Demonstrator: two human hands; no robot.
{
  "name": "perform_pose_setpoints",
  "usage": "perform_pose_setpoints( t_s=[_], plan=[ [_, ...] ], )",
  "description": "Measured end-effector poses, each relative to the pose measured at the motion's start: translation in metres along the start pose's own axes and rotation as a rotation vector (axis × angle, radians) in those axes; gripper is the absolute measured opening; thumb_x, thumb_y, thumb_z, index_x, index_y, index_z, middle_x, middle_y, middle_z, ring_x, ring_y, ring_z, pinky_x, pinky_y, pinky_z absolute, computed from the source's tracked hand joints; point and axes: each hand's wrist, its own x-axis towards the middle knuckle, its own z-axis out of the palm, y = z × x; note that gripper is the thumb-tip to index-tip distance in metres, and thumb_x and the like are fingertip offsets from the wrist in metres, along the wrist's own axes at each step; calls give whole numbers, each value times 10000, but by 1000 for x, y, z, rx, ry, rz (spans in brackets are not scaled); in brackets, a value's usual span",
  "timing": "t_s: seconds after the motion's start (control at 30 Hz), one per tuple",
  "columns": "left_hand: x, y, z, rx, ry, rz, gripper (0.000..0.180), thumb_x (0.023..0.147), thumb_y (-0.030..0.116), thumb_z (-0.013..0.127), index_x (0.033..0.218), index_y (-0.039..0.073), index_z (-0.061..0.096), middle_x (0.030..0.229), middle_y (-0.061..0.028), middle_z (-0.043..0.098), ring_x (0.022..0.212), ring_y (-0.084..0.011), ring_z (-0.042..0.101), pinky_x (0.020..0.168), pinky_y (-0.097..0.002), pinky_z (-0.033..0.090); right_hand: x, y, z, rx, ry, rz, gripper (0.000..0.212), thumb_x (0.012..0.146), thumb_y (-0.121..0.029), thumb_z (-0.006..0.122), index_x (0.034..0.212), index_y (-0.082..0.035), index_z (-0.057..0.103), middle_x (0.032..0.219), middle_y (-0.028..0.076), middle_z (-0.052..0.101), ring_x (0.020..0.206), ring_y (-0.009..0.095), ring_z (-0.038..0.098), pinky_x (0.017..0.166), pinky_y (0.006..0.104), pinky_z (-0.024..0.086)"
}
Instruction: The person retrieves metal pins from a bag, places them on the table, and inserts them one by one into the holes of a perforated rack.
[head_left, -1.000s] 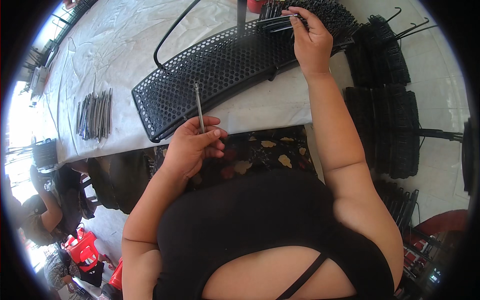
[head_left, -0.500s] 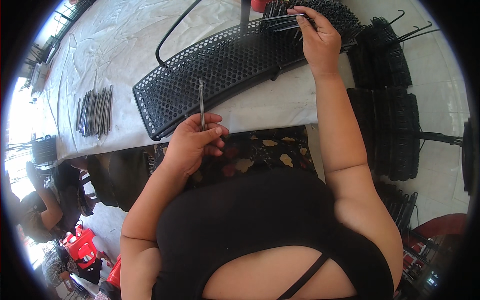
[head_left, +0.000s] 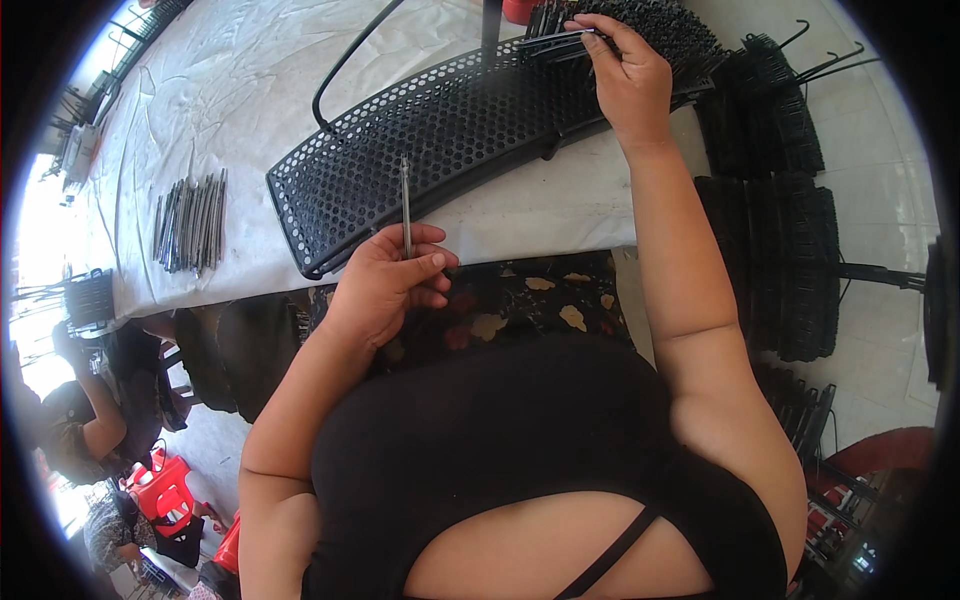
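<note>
My left hand [head_left: 398, 275] is closed around a few thin metal rods [head_left: 406, 205], which point upward over the near edge of a black perforated metal basket [head_left: 350, 190]. At the upper right my right hand [head_left: 632, 80] pinches a slim dark rod with a shiny side [head_left: 555, 38]. That hand is over the basket's far right end, beside a dense pile of black rods [head_left: 680, 45]. Where the fingertips meet the rod is partly hidden.
A row of metal rods [head_left: 190, 225] lies on the white-covered table [head_left: 240, 110] at the left. Stacked black racks [head_left: 770, 260] hang at the right over a tiled floor. Other people [head_left: 75, 430] and a red plastic chair [head_left: 165, 490] are at the lower left.
My right hand has shifted slightly to the left with its rod. My left hand and its rods have hardly moved.
</note>
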Motion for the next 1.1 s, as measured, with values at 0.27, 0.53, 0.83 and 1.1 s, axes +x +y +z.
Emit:
perform_pose_setpoints(
  t_s=[0.27,0.53,0.83,1.1],
  plan=[
    [1,1,-2,7,-14,-6,275,906,3,609,1163,-22,514,929,-110,659,717,-146,633,603,-263,559,-4,0,-1,7,38,120,173,929,-89,633,1088,-58,694,957,-9,734,806,20,601,734,182,478],
    [3,1,-3,29,-15,-13,277,900,10,619,1159,-18,523,924,-95,657,708,-142,629,595,-254,552,6,-14,3,-10,-1,126,163,930,-68,624,1074,-25,688,969,45,725,824,39,613,753,172,476],
    [1,-2,-5,-13,-20,10,275,900,8,617,1157,-13,524,924,-89,657,715,-136,626,601,-252,547,24,-23,5,-93,-73,-39,120,895,-57,613,980,23,640,900,179,686,831,299,688,719,317,521],
    [1,-1,-4,69,-3,6,272,912,27,612,1170,-3,533,939,-80,661,725,-122,620,613,-252,537,33,-27,25,-259,-46,-123,126,879,-72,604,991,-18,623,905,184,677,851,371,660,718,406,518]
  ],
)
